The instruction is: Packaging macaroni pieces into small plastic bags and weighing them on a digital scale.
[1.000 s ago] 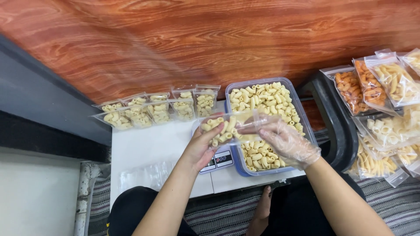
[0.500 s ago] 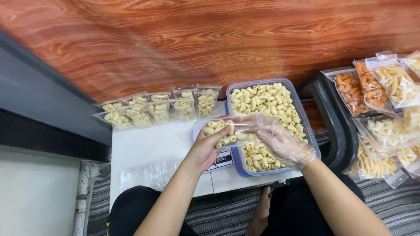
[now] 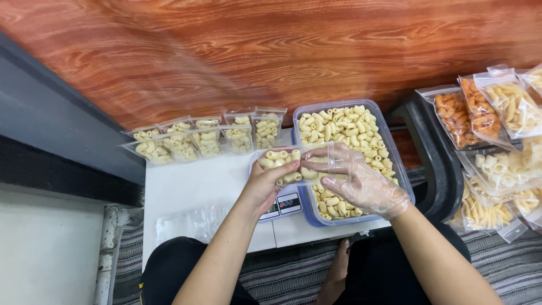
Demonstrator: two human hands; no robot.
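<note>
My left hand [image 3: 261, 186] holds a small clear bag of pale elbow pasta [image 3: 280, 164] by its left end, just above a small scale [image 3: 282, 203]. My right hand [image 3: 361, 183], in a thin clear plastic glove, pinches the same bag's right end, over a clear tub of pasta [image 3: 389, 141] with a blue rim. The bag lies sideways between both hands. A row of several filled pasta bags [image 3: 206, 138] leans against the wooden wall behind the white table [image 3: 186, 186].
Empty clear bags [image 3: 186, 223] lie on the table's near left corner. At the right, bags of orange and pale pasta shapes [image 3: 497, 113] are piled on a dark stool [image 3: 435, 147]. A striped mat [image 3: 293, 277] covers the floor below.
Both hands have drawn closer together on the bag, and my right hand has slid leftward along its top edge. The bag has stayed over the scale.
</note>
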